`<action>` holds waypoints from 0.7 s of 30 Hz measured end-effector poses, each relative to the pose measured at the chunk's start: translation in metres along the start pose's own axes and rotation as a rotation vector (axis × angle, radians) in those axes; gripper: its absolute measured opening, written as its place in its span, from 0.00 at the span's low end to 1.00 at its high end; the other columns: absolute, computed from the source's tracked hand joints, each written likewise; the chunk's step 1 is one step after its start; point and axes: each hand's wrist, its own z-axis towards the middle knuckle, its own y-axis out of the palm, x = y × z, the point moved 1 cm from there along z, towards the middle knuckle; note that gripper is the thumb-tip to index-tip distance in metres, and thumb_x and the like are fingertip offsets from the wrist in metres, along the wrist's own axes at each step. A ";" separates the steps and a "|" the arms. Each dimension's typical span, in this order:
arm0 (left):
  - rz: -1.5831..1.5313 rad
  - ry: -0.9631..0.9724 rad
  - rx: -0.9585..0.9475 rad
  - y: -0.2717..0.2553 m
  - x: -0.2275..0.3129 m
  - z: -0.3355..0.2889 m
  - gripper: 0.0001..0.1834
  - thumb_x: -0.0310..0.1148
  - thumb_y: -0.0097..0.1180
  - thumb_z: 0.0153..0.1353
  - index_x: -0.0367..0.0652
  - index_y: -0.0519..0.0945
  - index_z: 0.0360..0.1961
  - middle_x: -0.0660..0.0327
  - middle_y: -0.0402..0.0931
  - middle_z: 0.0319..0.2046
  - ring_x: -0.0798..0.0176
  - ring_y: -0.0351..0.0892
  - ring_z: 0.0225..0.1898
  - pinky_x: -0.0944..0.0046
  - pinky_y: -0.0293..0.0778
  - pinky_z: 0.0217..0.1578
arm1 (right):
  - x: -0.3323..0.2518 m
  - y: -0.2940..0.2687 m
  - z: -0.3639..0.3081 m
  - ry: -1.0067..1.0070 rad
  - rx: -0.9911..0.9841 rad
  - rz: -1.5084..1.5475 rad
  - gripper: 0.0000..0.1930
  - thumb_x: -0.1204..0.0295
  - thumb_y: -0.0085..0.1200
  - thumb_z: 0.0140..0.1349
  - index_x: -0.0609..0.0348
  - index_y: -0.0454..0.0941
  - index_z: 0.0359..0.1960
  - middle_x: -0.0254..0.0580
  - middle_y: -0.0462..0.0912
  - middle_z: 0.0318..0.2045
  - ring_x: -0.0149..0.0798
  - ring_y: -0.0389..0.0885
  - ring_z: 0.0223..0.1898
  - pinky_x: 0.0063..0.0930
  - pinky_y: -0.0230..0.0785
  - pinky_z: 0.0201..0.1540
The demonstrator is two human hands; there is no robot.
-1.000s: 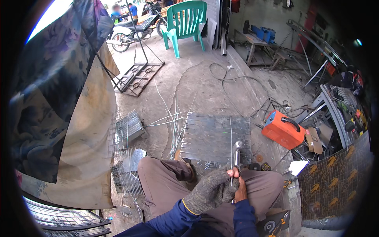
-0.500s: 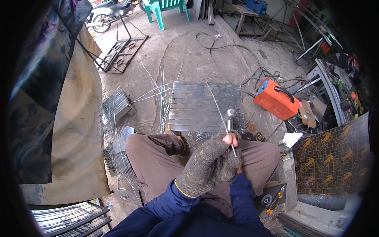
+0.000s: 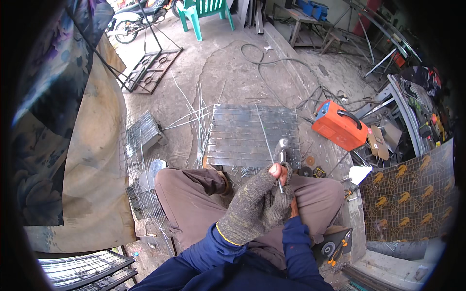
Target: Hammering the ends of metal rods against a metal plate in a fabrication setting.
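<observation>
My left hand [image 3: 252,208] wears a grey knit glove with bare fingertips, and is closed on a thin metal rod [image 3: 265,131]. The thumb presses near the rod's lower end, while its far end extends over a slatted metal plate [image 3: 233,128] on the floor. Behind it, my right hand [image 3: 287,201], also gloved, is closed around a hammer [image 3: 282,144] whose steel head points up. The left hand hides much of the right hand and the hammer's handle. Both hands are close together above my lap, between my bent knees.
Short metal pieces [image 3: 248,171] lie at the plate's near edge, and long thin rods [image 3: 199,123] on its left. An orange welding machine [image 3: 340,126] with cables stands at the right. Wire mesh [image 3: 141,145] is on the left, near a hanging cloth [image 3: 99,160].
Both hands have shifted slightly left with the rod and hammer. The rod's near end has swung left, and the whole view has tipped slightly.
</observation>
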 end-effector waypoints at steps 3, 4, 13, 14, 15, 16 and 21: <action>0.008 0.005 -0.008 0.001 0.003 0.000 0.19 0.52 0.44 0.75 0.48 0.68 0.35 0.68 0.64 0.13 0.70 0.63 0.10 0.68 0.70 0.21 | -0.002 0.001 0.002 0.005 0.000 0.001 0.17 0.56 0.55 0.70 0.57 0.70 0.37 0.30 0.68 0.18 0.25 0.65 0.12 0.23 0.59 0.14; 0.043 0.019 -0.004 0.001 0.003 -0.001 0.19 0.52 0.46 0.74 0.48 0.69 0.35 0.68 0.66 0.14 0.70 0.64 0.11 0.68 0.69 0.21 | -0.003 0.002 0.003 0.003 0.000 0.003 0.17 0.56 0.56 0.70 0.57 0.70 0.37 0.30 0.69 0.18 0.25 0.66 0.12 0.23 0.59 0.14; 0.426 -0.107 0.057 -0.111 -0.004 0.010 0.15 0.43 0.58 0.69 0.43 0.79 0.47 0.69 0.77 0.32 0.72 0.75 0.33 0.70 0.72 0.35 | 0.006 -0.003 0.006 -0.010 0.043 -0.101 0.16 0.57 0.54 0.71 0.57 0.70 0.36 0.30 0.68 0.17 0.25 0.63 0.10 0.23 0.60 0.12; 0.518 -0.091 0.039 -0.125 -0.004 0.013 0.17 0.42 0.58 0.69 0.42 0.80 0.51 0.69 0.79 0.36 0.74 0.76 0.39 0.71 0.73 0.41 | 0.000 -0.001 0.002 0.007 0.032 -0.109 0.17 0.55 0.55 0.70 0.57 0.70 0.35 0.31 0.69 0.19 0.25 0.65 0.12 0.23 0.62 0.14; 0.520 -0.085 0.029 -0.141 -0.003 0.017 0.17 0.42 0.58 0.69 0.42 0.80 0.51 0.69 0.79 0.36 0.74 0.76 0.39 0.71 0.73 0.41 | -0.002 -0.001 0.002 -0.004 0.035 -0.113 0.17 0.55 0.55 0.70 0.57 0.70 0.35 0.31 0.69 0.19 0.25 0.65 0.12 0.23 0.62 0.14; 0.678 -0.138 0.018 -0.161 -0.001 0.022 0.18 0.42 0.58 0.70 0.40 0.79 0.53 0.69 0.79 0.39 0.75 0.75 0.42 0.72 0.71 0.45 | -0.002 -0.001 0.001 0.005 0.041 -0.098 0.18 0.54 0.55 0.70 0.57 0.70 0.35 0.31 0.69 0.19 0.25 0.65 0.12 0.23 0.62 0.14; 1.058 -0.186 -0.141 -0.214 -0.010 0.036 0.20 0.42 0.58 0.70 0.41 0.78 0.57 0.69 0.78 0.41 0.76 0.74 0.43 0.74 0.70 0.47 | 0.010 0.005 0.004 -0.017 0.064 -0.108 0.18 0.53 0.54 0.71 0.55 0.67 0.37 0.32 0.71 0.22 0.24 0.68 0.14 0.21 0.63 0.15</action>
